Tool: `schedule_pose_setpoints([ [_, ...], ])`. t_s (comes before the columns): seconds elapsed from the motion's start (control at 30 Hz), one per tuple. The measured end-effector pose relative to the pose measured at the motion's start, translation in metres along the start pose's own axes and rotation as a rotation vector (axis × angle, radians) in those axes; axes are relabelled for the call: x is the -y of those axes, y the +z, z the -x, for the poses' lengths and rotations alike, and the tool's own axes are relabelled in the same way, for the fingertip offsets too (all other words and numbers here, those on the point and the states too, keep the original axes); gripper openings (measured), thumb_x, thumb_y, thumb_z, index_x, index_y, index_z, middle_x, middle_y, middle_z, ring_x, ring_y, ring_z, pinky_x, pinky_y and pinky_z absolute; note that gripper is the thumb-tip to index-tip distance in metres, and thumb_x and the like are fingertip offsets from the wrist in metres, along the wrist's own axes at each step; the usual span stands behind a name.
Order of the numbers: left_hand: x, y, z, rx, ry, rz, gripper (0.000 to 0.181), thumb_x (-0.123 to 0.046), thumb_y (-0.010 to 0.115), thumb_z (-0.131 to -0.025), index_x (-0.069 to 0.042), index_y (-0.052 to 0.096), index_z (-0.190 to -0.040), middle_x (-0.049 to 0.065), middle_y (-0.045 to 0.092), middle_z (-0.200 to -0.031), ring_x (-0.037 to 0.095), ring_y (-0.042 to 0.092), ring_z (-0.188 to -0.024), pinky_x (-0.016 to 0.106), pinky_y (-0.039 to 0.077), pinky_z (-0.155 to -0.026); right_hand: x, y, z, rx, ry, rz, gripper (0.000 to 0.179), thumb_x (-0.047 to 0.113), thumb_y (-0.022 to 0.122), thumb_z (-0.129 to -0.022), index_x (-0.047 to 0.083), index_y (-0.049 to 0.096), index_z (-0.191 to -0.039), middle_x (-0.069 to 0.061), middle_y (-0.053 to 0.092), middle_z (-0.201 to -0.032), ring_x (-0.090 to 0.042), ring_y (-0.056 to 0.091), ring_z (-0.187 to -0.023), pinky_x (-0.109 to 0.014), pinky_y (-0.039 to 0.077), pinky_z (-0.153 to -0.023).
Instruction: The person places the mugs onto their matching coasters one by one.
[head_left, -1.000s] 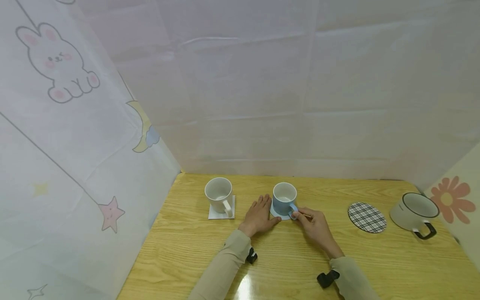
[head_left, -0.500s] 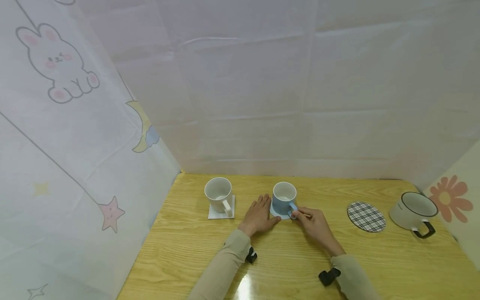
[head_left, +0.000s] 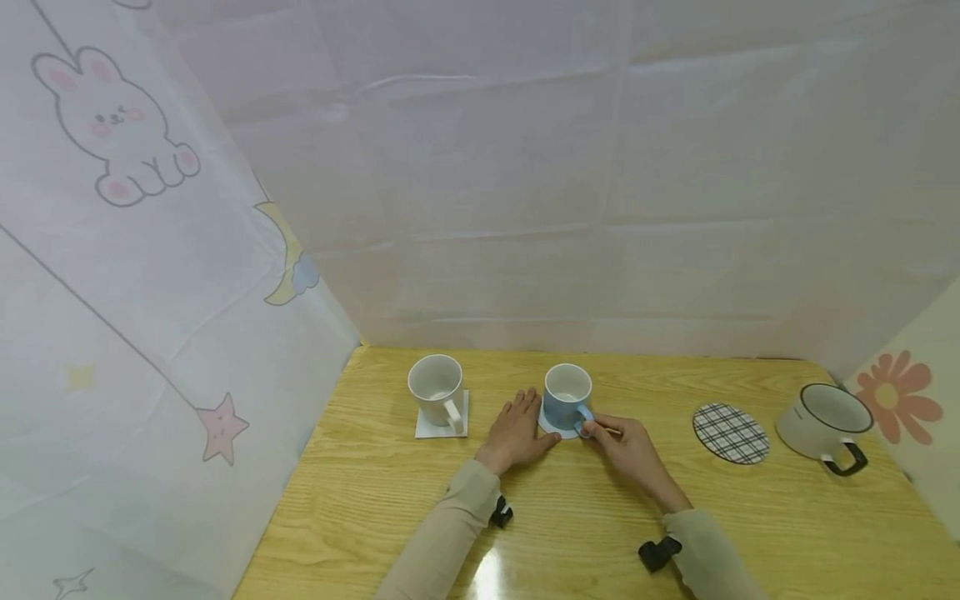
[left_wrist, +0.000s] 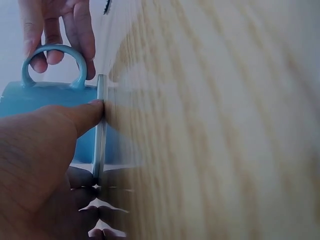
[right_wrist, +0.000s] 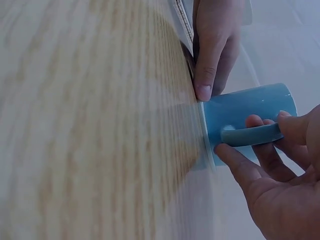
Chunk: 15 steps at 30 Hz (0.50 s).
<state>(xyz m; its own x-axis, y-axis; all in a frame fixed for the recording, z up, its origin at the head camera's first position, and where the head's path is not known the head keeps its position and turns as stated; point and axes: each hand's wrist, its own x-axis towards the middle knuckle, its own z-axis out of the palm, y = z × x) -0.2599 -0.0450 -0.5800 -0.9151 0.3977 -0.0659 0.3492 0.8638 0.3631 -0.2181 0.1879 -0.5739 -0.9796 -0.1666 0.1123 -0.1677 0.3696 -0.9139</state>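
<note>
A blue mug (head_left: 564, 410) with a white inside stands upright on a light blue coaster (head_left: 552, 428) near the middle of the table. My right hand (head_left: 633, 454) holds the mug's handle (right_wrist: 252, 134) between thumb and fingers. On the mug's left, my left hand (head_left: 517, 435) lies with its fingers stretched out on the table. Its thumb (left_wrist: 90, 116) touches the coaster's edge, as the left wrist view shows; the other fingers are partly hidden behind the palm there.
Left of my hands, a white mug (head_left: 435, 392) stands on a square white coaster (head_left: 427, 429). To the right lie a round checked coaster (head_left: 731, 434) and a white mug with black rim and handle (head_left: 817, 429). Patterned sheets (head_left: 487, 208) border the wooden table (head_left: 360, 500).
</note>
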Motion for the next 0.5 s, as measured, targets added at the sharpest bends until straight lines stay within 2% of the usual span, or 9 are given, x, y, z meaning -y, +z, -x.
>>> schedule_pose_setpoints([
  [0.13, -0.001, -0.001, 0.001, -0.017, -0.004, 0.026, 0.087, -0.053, 0.066, -0.103, -0.001, 0.036, -0.166, 0.017, 0.030, -0.175, 0.035, 0.027, -0.163, 0.052, 0.027, -0.133, 0.003, -0.002, 0.003, 0.011, -0.015, 0.013, 0.036, 0.017, 0.064, -0.109, -0.006, 0.069, -0.137, -0.025, 0.073, -0.131, -0.029, 0.076, -0.115, -0.026, 0.062, -0.092],
  [0.33, -0.001, -0.002, 0.002, -0.039, -0.009, 0.010, 0.085, -0.053, 0.070, -0.102, -0.002, 0.041, -0.163, 0.017, 0.035, -0.173, 0.036, 0.032, -0.161, 0.052, 0.029, -0.132, 0.003, -0.005, 0.007, 0.045, 0.012, -0.036, 0.043, 0.023, 0.065, -0.109, -0.003, 0.065, -0.143, -0.027, 0.070, -0.136, -0.039, 0.074, -0.120, -0.037, 0.063, -0.098],
  [0.5, 0.001, -0.001, 0.004, -0.050, -0.018, 0.008, 0.085, -0.052, 0.071, -0.101, -0.003, 0.041, -0.163, 0.017, 0.036, -0.172, 0.036, 0.033, -0.161, 0.051, 0.030, -0.132, 0.006, -0.008, 0.012, 0.041, -0.005, -0.072, 0.042, 0.020, 0.067, -0.108, -0.003, 0.064, -0.143, -0.028, 0.068, -0.136, -0.043, 0.073, -0.120, -0.034, 0.064, -0.094],
])
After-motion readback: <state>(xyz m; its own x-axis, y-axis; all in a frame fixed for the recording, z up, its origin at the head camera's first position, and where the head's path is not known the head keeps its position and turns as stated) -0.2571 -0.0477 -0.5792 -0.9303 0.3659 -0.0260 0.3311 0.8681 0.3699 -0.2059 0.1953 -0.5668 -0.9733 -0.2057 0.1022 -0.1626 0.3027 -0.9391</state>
